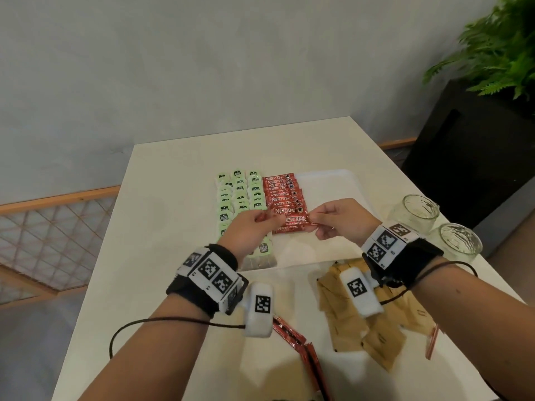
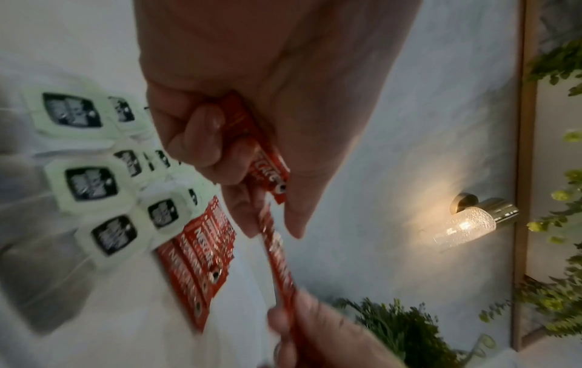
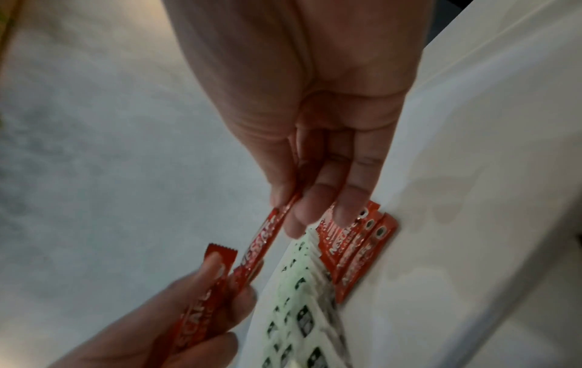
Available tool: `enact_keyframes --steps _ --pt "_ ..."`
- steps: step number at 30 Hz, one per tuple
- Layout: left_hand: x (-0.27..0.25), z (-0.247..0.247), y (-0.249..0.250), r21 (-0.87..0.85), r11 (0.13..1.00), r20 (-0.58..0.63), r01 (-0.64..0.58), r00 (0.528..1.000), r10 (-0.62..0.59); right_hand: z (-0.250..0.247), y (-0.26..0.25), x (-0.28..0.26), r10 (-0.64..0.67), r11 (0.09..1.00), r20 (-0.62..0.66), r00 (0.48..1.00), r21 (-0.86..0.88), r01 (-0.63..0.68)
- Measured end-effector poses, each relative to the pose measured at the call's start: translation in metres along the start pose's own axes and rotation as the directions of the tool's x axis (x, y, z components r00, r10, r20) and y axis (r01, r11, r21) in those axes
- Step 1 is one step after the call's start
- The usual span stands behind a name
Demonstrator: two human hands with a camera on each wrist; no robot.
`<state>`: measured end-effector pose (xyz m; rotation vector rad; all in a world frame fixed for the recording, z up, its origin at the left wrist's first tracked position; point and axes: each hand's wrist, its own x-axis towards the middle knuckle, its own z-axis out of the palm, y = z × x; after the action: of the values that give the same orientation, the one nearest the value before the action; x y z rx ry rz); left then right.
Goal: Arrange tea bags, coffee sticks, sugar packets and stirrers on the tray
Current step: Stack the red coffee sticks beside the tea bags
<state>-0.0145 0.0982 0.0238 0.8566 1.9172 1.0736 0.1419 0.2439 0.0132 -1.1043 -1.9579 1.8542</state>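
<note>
A white tray point(image 1: 327, 183) holds rows of green tea bags point(image 1: 237, 192) and, beside them, a column of red coffee sticks point(image 1: 282, 192). Just above the column's near end, one coffee stick point(image 1: 292, 220) spans between both hands. My left hand point(image 1: 252, 224) grips its left end, and my right hand point(image 1: 333, 218) pinches its right end. In the left wrist view the left hand point(image 2: 252, 139) curls round a second stick point(image 2: 267, 169). The right wrist view shows the right hand point(image 3: 315, 174) pinching the shared stick point(image 3: 261, 246).
Brown sugar packets point(image 1: 353, 325) lie in a heap at the front right of the table. Loose coffee sticks point(image 1: 292, 334) lie at the front centre, and a red-striped stirrer wrapper point(image 1: 431, 342) sits near the right edge. Two glass jars point(image 1: 414, 209) stand to the tray's right.
</note>
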Motion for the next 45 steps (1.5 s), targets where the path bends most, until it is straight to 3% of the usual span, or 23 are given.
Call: enact_keyframes --steps 2,5,8,17,27,33,35,38,42,45 --pt "0.007 -0.011 0.006 0.038 0.996 -0.043 0.083 0.996 -0.081 -0.008 0.011 0.008 0.056 0.996 -0.034 0.998 -0.068 -0.058" --pt "0.019 -0.023 0.011 -0.142 0.971 -0.113 0.194 0.971 -0.211 -0.012 0.029 0.018 0.124 0.94 -0.12 0.985 -0.303 -0.155" --pt "0.027 -0.028 0.005 -0.16 0.967 -0.115 0.199 0.969 -0.219 -0.007 0.038 0.025 0.147 0.859 -0.147 0.978 -0.472 -0.201" --pt "0.036 -0.03 -0.013 -0.179 0.974 -0.071 0.139 0.986 -0.154 0.013 0.039 0.049 0.16 0.85 -0.273 0.949 -0.45 -0.273" --pt "0.029 -0.034 -0.021 -0.225 0.965 -0.056 0.135 0.987 -0.151 0.018 0.03 0.059 0.131 0.837 -0.241 0.961 -0.493 -0.238" --pt "0.021 -0.03 -0.023 -0.181 0.982 -0.017 0.048 0.999 -0.052 0.013 0.029 0.051 0.07 0.829 -0.268 0.961 -0.519 -0.206" --pt "0.019 -0.026 -0.023 -0.161 0.987 -0.033 0.024 0.999 -0.029 0.013 0.022 0.044 0.007 0.872 -0.242 0.97 -0.474 -0.124" --pt "0.016 -0.014 -0.02 -0.089 0.995 -0.007 -0.046 0.999 0.045 0.02 0.003 0.029 0.027 0.978 -0.129 0.991 -0.203 -0.053" --pt "0.012 0.004 -0.013 0.094 0.973 -0.017 -0.212 0.977 0.215 0.026 -0.009 0.01 0.136 0.991 0.034 0.99 -0.017 -0.135" --pt "0.007 0.01 -0.01 0.163 0.942 -0.051 -0.292 0.951 0.304 0.021 -0.007 0.001 0.085 0.995 0.082 0.993 0.039 -0.088"
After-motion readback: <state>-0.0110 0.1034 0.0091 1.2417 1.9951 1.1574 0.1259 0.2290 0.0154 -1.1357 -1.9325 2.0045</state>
